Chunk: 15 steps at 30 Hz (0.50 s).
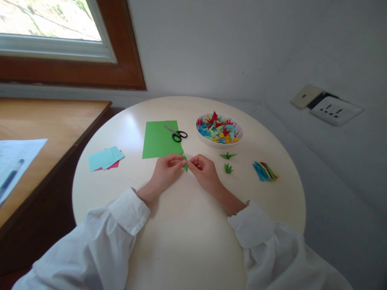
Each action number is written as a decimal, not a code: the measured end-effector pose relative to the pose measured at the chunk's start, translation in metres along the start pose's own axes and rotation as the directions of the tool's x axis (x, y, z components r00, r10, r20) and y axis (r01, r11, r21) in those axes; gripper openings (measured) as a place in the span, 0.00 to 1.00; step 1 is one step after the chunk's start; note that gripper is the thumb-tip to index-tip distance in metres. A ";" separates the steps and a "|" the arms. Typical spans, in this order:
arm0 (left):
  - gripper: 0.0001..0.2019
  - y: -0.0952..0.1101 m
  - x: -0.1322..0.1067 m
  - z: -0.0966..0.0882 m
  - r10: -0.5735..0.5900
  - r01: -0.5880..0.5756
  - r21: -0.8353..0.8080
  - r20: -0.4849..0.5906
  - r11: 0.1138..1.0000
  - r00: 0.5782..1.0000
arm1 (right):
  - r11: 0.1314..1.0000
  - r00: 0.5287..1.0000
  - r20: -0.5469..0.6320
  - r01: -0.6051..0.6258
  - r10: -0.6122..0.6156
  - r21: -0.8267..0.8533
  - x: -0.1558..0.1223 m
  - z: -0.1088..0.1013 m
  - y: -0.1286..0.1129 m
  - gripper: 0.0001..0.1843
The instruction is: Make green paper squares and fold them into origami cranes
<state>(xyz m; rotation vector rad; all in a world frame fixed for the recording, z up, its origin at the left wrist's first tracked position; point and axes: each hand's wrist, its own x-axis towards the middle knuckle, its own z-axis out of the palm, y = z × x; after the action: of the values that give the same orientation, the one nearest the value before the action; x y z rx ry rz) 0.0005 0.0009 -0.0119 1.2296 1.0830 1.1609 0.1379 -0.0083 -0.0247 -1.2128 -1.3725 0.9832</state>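
A small folded piece of green paper is pinched between both hands above the middle of the table. My left hand closes thumb and fingers on its left side. My right hand pinches it from the right, fingers curled. Just beyond my left hand lies a green paper sheet, with black-handled scissors across its right edge. To the right of my right hand rest two small green paper cranes, one farther back and another nearer crane.
A white bowl full of colourful paper cranes stands at the back right. Folded paper strips lie at the right, light blue paper squares over red ones at the left. A wooden desk adjoins the round table; walls stand behind and right.
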 end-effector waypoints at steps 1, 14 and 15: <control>0.13 0.001 0.000 0.000 0.000 0.000 -0.003 -0.007 1.000 1.000 | 1.000 1.000 0.008 0.001 -0.001 0.001 0.000 0.000 0.000 0.11; 0.09 0.005 -0.002 0.001 -0.112 0.116 -0.222 0.030 0.968 0.993 | 0.994 0.995 0.089 0.056 -0.048 -0.094 -0.003 0.000 -0.002 0.08; 0.09 0.005 -0.002 0.001 -0.123 0.128 -0.233 0.039 0.964 0.992 | 0.993 0.993 0.102 0.066 -0.056 -0.094 -0.003 -0.001 -0.001 0.08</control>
<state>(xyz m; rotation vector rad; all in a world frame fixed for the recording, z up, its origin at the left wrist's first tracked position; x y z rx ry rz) 0.0009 -0.0017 -0.0065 0.9743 0.9600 1.1380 0.1382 -0.0115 -0.0240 -1.2005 -1.5420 0.9533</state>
